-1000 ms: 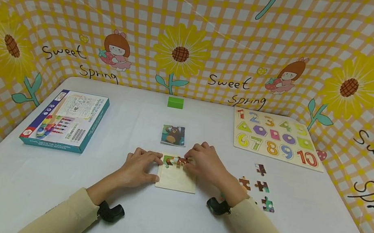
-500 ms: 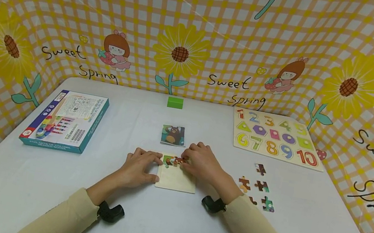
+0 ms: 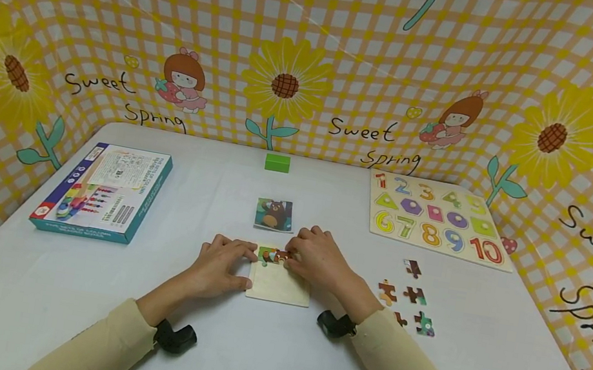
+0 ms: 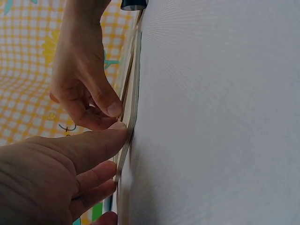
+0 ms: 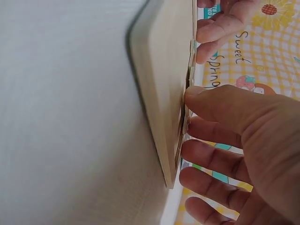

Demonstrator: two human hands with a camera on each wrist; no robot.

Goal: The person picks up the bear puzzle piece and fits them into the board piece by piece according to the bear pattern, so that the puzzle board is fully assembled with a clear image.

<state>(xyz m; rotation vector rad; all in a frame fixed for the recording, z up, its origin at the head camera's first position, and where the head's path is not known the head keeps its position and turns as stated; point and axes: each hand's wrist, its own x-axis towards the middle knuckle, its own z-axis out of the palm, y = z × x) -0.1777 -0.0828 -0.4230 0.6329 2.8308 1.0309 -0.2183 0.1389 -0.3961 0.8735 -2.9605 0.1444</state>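
Note:
A square wooden puzzle board point(image 3: 279, 287) lies on the table in front of me. Along its top edge sit a green corner puzzle piece point(image 3: 265, 255) and a brown bear-face puzzle piece point(image 3: 281, 257), side by side. My left hand point(image 3: 218, 268) rests against the board's left edge, thumb and fingertips touching it. Over the upper right part of the board, my right hand point(image 3: 322, 260) pinches the brown piece between thumb and finger, partly hiding it. In the right wrist view, the right thumb point(image 5: 206, 99) presses at the piece's side on the board point(image 5: 164, 79).
Several loose puzzle pieces point(image 3: 415, 295) lie to the right. Behind the board is a bear picture card point(image 3: 274, 215), with a green block point(image 3: 277, 163) farther back. A boxed toy point(image 3: 103, 192) lies left; a number board point(image 3: 438, 220) lies back right.
My right hand has shifted slightly left, bringing the brown puzzle piece against the green one. The gap between them has closed. The left hand stays at the board's edge.

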